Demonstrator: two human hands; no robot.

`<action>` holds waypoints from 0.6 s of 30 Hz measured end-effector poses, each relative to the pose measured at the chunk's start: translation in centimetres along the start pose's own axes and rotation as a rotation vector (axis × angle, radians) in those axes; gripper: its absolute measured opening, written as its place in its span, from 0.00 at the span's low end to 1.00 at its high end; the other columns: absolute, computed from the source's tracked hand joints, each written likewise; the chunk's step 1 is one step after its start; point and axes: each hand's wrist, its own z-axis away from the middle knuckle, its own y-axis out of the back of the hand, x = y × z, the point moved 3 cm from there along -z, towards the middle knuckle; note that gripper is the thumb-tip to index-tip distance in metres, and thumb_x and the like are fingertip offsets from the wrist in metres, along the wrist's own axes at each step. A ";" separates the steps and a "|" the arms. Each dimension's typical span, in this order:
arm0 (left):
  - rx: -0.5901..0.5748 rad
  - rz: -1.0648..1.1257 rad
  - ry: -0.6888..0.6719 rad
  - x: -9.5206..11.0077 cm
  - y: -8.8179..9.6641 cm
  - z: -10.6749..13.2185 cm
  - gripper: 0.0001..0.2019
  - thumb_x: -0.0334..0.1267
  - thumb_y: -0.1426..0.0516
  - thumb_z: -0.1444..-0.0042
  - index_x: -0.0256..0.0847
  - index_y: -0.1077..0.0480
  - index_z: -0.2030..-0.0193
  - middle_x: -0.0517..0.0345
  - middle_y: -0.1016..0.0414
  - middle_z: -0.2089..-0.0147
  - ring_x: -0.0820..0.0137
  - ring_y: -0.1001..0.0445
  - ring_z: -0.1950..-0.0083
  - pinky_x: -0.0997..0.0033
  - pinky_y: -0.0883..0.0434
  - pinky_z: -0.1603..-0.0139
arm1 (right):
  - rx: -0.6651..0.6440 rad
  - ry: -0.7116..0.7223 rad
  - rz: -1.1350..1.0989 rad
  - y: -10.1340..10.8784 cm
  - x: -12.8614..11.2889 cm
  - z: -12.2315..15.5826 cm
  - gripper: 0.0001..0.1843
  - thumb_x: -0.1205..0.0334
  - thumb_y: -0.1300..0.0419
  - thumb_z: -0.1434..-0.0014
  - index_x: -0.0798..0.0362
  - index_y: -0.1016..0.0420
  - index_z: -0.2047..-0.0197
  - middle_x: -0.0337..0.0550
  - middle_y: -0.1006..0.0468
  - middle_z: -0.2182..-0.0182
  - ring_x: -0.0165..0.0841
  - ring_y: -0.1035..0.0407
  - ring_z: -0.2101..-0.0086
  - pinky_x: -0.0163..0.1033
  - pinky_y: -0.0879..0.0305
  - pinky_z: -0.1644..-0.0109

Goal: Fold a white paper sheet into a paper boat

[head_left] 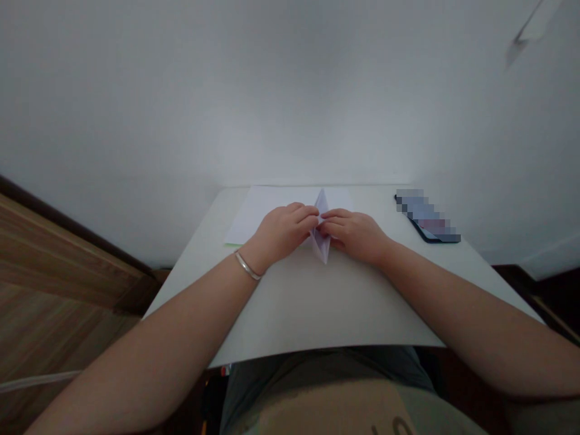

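A folded white paper shape [322, 241], pointed at both ends, lies on the white table [317, 302] between my hands. My left hand [283, 231] presses its fingertips onto the shape's left side, fingers curled together. My right hand [356, 234] pinches the shape from the right, fingertips meeting those of the left hand at the middle fold. A silver bangle [247, 266] sits on my left wrist.
Flat white sheets of paper [254, 211] lie under and behind my hands, with a green edge showing at the left. A dark phone [428, 220] rests at the table's back right. A white wall stands right behind the table; wooden flooring is on the left.
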 end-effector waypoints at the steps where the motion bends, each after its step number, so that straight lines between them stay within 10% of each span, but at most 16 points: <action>1: -0.003 -0.018 -0.002 -0.1 0.0 0.1 0.08 0.32 0.41 0.45 0.39 0.30 0.58 0.52 0.28 0.48 0.63 0.30 0.51 0.66 0.29 0.57 | -0.009 -0.005 0.001 -0.1 0.0 0.1 0.09 0.67 0.43 0.42 0.53 0.24 0.59 0.49 0.22 0.55 0.39 0.30 0.51 0.42 0.31 0.54; 18: -0.224 0.141 0.056 -0.4 -0.9 -0.1 0.05 0.33 0.44 0.41 0.38 0.27 0.65 0.54 0.23 0.64 0.67 0.26 0.62 0.70 0.31 0.61 | -0.075 -0.011 -0.172 -0.9 0.7 -0.1 0.11 0.69 0.46 0.40 0.51 0.22 0.60 0.46 0.20 0.58 0.37 0.27 0.57 0.42 0.32 0.52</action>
